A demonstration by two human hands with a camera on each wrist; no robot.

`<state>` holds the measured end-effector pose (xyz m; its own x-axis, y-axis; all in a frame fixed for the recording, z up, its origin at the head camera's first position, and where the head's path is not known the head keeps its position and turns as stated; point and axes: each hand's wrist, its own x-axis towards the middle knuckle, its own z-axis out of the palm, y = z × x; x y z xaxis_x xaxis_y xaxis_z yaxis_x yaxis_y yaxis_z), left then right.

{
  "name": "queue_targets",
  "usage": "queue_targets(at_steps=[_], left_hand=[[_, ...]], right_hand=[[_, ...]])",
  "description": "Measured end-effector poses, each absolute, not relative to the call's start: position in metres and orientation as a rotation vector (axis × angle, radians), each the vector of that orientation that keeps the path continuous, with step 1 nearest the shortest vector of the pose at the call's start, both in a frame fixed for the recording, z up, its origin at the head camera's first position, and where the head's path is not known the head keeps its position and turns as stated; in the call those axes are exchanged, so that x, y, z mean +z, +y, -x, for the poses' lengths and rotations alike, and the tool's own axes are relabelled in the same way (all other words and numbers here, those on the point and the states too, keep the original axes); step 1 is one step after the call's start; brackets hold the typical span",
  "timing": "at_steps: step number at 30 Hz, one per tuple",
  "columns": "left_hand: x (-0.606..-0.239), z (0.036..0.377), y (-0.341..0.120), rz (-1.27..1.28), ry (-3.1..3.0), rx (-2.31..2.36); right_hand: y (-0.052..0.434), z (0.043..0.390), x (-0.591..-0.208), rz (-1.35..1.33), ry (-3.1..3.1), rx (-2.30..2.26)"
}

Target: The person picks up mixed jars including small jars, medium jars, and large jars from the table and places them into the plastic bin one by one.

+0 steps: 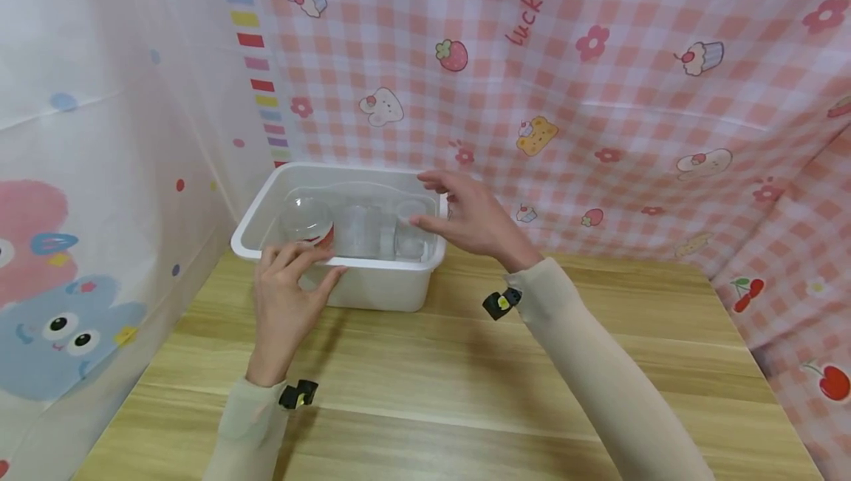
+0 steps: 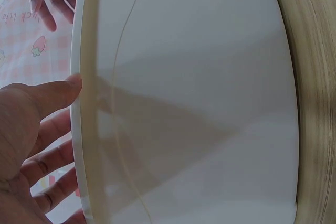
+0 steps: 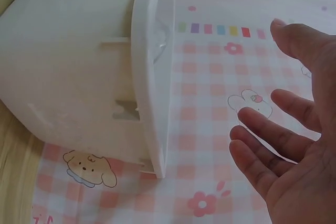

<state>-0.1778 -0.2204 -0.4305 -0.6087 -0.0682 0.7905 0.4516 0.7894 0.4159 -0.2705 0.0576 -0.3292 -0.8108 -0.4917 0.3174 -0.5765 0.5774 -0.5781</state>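
A white plastic bin [image 1: 372, 287] stands at the back left of a wooden table [image 1: 465, 377]. Inside it are a clear jar with a red band [image 1: 307, 222], a clear cup [image 1: 359, 230] and a smaller clear container [image 1: 410, 236]. My left hand [image 1: 302, 263] rests on the bin's front rim, fingers fairly straight. In the left wrist view its thumb [image 2: 58, 92] touches the rim beside the bin wall [image 2: 199, 103]. My right hand [image 1: 432, 204] hovers open over the bin's right end, holding nothing. Its spread fingers [image 3: 273, 140] show beside the bin's rim [image 3: 152, 77].
Pink checked cloth [image 1: 598, 97] hangs behind and to the right of the table. A white cartoon-printed sheet [image 1: 100, 171] closes off the left side. The bin sits in the back left corner, with bare wood in front of it and to its right.
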Motion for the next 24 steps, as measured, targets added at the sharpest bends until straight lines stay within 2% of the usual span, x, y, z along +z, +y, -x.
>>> queue_targets(at_steps=[24], left_hand=[[-0.432, 0.177, -0.221, 0.269, -2.112, -0.774]], right_hand=[[0.099, 0.26, -0.351, -0.791, -2.629, 1.08]])
